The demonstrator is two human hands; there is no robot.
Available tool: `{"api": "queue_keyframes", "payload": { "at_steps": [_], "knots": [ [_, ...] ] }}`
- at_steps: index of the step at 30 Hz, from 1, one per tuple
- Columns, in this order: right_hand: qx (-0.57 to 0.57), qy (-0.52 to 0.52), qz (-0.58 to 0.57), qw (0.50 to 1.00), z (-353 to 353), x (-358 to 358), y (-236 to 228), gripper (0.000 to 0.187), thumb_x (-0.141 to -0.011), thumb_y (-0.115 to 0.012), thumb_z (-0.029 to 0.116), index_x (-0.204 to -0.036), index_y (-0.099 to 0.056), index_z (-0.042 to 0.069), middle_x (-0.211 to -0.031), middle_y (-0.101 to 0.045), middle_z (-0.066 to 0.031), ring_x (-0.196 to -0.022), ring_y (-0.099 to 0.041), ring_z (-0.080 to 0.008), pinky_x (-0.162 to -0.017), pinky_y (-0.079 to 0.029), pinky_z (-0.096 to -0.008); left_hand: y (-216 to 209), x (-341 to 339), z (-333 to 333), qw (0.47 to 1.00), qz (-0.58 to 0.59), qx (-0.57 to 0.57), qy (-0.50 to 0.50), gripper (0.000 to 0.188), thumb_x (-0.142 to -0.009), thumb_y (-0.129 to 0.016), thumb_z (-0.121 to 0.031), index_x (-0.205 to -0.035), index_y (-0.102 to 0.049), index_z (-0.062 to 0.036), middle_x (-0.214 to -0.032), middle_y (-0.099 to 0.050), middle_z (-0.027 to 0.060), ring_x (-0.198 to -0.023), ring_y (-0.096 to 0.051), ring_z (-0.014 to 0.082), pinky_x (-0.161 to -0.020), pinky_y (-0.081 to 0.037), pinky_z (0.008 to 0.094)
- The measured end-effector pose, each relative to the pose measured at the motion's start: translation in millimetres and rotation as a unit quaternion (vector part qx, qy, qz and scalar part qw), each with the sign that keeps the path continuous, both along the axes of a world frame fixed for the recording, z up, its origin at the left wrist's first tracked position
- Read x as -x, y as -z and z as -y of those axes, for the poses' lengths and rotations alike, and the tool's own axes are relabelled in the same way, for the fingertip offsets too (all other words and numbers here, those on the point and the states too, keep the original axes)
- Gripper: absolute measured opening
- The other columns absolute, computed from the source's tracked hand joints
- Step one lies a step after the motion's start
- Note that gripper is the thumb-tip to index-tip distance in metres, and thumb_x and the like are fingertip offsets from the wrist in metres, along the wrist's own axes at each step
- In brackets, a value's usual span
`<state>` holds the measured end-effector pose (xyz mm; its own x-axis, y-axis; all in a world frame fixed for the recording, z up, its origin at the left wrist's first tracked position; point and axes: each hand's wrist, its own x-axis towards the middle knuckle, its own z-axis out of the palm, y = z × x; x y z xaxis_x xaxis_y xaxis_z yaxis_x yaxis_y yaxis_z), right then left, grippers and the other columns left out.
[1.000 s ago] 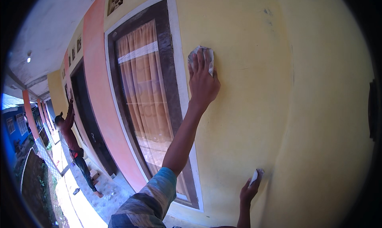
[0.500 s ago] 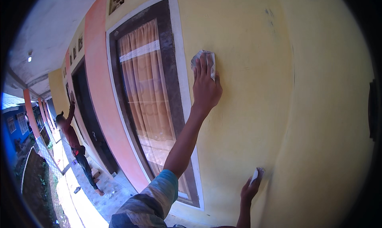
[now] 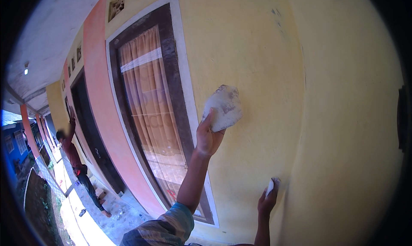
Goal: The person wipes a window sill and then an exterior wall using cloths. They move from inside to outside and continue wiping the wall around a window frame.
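Note:
My left hand is raised in front of the yellow wall, to the right of the window. Its thumb and fingers grip a whitish, dusty sheet that looks like sandpaper, with a ragged, darker top edge. The sheet's broad face is turned toward me; whether its back touches the wall I cannot tell. Lower and farther right, my right hand is closed on a smaller folded piece, pale on one face, close to the wall. Part of that piece is hidden by the fingers.
A curtained window with a dark frame stands left of my arm. Beyond a pink pillar strip is a dark door. Another person reaches up to the wall farther along the porch. Sandals lie on the floor.
My left hand has come down from the wall and turned over, showing the sheet's broad face. My right hand has hardly moved. The view has shifted slightly to the right.

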<state>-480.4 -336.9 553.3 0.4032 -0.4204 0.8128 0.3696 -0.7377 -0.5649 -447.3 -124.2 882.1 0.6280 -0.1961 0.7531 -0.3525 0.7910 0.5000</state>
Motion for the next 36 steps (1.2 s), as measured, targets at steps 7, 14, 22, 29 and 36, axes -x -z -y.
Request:
{"api": "queue_keyframes", "payload": {
  "at_steps": [7, 14, 22, 29, 36],
  "knots": [
    [0.005, -0.003, 0.004, 1.000, 0, 2, -4, 0.042, -0.095, -0.052, 0.001, -0.137, -0.050, -0.007, -0.141, -0.053, -0.0235, -0.137, -0.045, -0.0423, -0.117, -0.034, -0.0490, 5, 1, 3, 0.999, -0.002, 0.007, 0.049, 0.047, -0.106, -0.046, -0.028, -0.145, -0.043, -0.0027, -0.142, -0.054, 0.0096, -0.133, -0.051, 0.0225, -0.113, -0.039, 0.0397],
    [-0.009, -0.007, -0.003, 1.000, 3, -1, -1, 0.042, -0.096, -0.053, 0.002, -0.136, -0.051, -0.007, -0.140, -0.055, -0.0226, -0.135, -0.047, -0.0409, -0.116, -0.035, -0.0473, 4, 6, -2, 0.997, -0.001, 0.020, 0.081, 0.047, -0.105, -0.046, -0.027, -0.145, -0.043, -0.0021, -0.142, -0.054, 0.0109, -0.133, -0.051, 0.0241, -0.114, -0.038, 0.0414],
    [0.008, -0.009, 0.003, 1.000, 1, -1, -4, 0.043, -0.094, -0.055, 0.001, -0.136, -0.051, -0.007, -0.140, -0.054, -0.0228, -0.135, -0.048, -0.0407, -0.115, -0.037, -0.0467, -29, -30, -34, 0.951, 0.077, 0.028, -0.299, 0.048, -0.107, -0.044, -0.029, -0.145, -0.043, 0.0011, -0.137, -0.056, 0.0145, -0.128, -0.054, 0.0268, -0.112, -0.039, 0.0398],
    [-0.002, 0.002, -0.002, 1.000, 1, -5, 3, 0.044, -0.095, -0.053, 0.002, -0.138, -0.050, -0.007, -0.141, -0.053, -0.0232, -0.135, -0.048, -0.0409, -0.115, -0.036, -0.0473, -106, -69, -17, 0.591, 0.310, -0.260, -0.698, 0.057, -0.104, -0.041, -0.015, -0.157, -0.022, -0.0057, -0.164, -0.019, 0.0196, -0.150, -0.021, 0.0373, -0.122, -0.023, 0.0497],
    [0.009, 0.005, -0.015, 1.000, -1, -6, 2, 0.045, -0.096, -0.052, 0.003, -0.140, -0.049, -0.005, -0.144, -0.051, -0.0224, -0.137, -0.045, -0.0412, -0.116, -0.035, -0.0473, -57, -70, 2, 0.529, 0.320, -0.306, -0.724, 0.064, -0.101, -0.045, -0.012, -0.159, -0.019, -0.0101, -0.164, -0.021, 0.0175, -0.151, -0.018, 0.0383, -0.123, -0.019, 0.0504]
  ]
}}
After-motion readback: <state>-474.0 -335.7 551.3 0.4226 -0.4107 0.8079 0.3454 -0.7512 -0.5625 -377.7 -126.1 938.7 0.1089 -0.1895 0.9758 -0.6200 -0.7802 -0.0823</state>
